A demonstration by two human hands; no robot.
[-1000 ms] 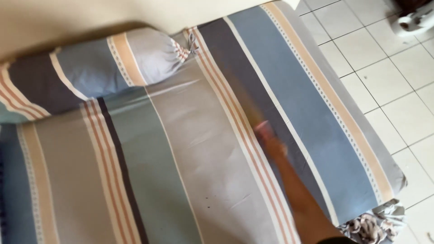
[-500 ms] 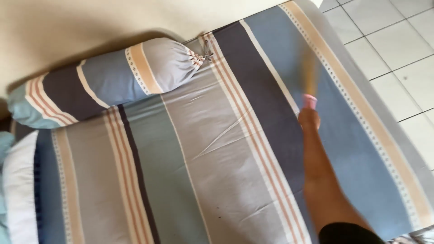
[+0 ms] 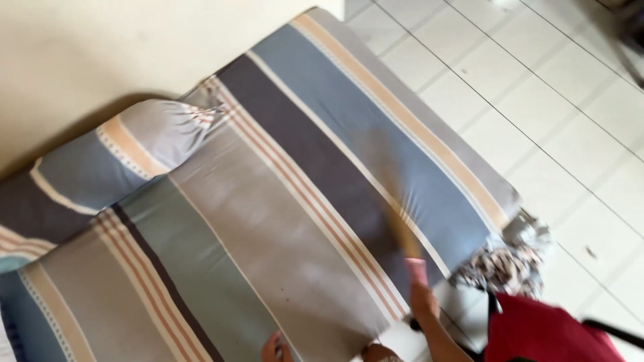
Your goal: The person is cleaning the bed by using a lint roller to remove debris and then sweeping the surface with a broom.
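A mattress (image 3: 268, 221) in a striped sheet of grey, blue, dark purple and tan fills the view. My right hand (image 3: 424, 302) is at its near edge, shut on the pink handle of a small whisk broom (image 3: 401, 224). The broom's tan bristles are motion-blurred over the dark and blue stripes. A small part of my left hand (image 3: 274, 348) shows at the bottom edge, by the mattress edge. Its fingers are too cut off to read. A striped bolster pillow (image 3: 114, 157) lies along the wall side.
A cream wall (image 3: 100, 47) runs behind the bolster. White tiled floor (image 3: 570, 121) lies to the right. A bunched patterned cloth (image 3: 503, 265) sits at the mattress corner, and a red cloth-like object (image 3: 543, 328) is at the lower right.
My right hand with the broom has swept from the middle of the mattress toward its near edge. The view has swung, and the mattress corner and more floor have come into sight.
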